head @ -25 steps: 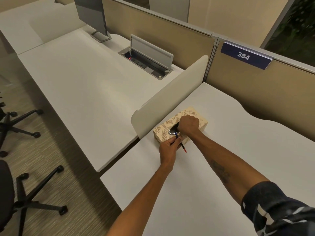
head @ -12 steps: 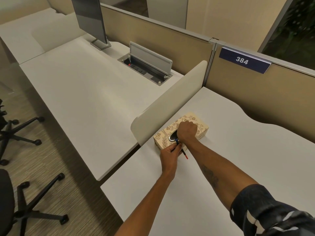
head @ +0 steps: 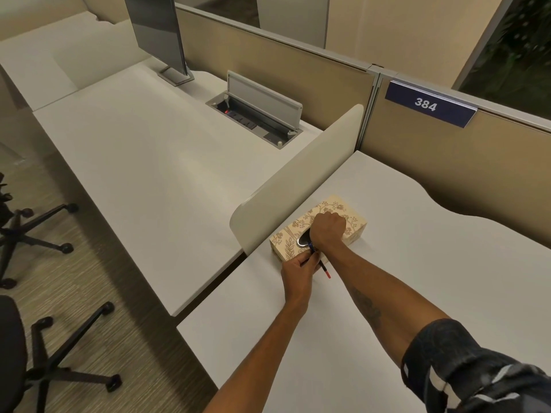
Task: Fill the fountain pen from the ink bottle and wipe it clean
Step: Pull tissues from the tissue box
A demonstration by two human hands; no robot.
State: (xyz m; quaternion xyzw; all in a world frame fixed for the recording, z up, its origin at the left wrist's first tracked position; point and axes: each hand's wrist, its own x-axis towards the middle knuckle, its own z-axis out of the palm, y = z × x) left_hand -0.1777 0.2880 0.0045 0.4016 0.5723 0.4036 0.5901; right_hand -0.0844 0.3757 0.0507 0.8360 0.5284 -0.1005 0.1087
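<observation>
A beige tissue box point(head: 356, 228) with a floral print lies on the white desk point(head: 417, 287), beside a low divider. My right hand point(head: 328, 229) sits on top of the box, fingers curled down into its oval opening; what they hold is hidden. My left hand point(head: 298, 272) is at the box's near end and grips a thin dark fountain pen point(head: 324, 268) with a red end that points towards me. The pen crosses just under my right wrist. No ink bottle is in view.
A cream divider panel point(head: 298, 180) separates this desk from the left one, which carries an open power box point(head: 256, 114) and a monitor point(head: 158, 34). A tan partition with a 384 sign point(head: 426, 107) runs behind. Office chairs point(head: 44, 353) stand on the floor at left.
The view has shifted a little. Both hands stay where they were, the right at the box's opening and the left holding the pen.
</observation>
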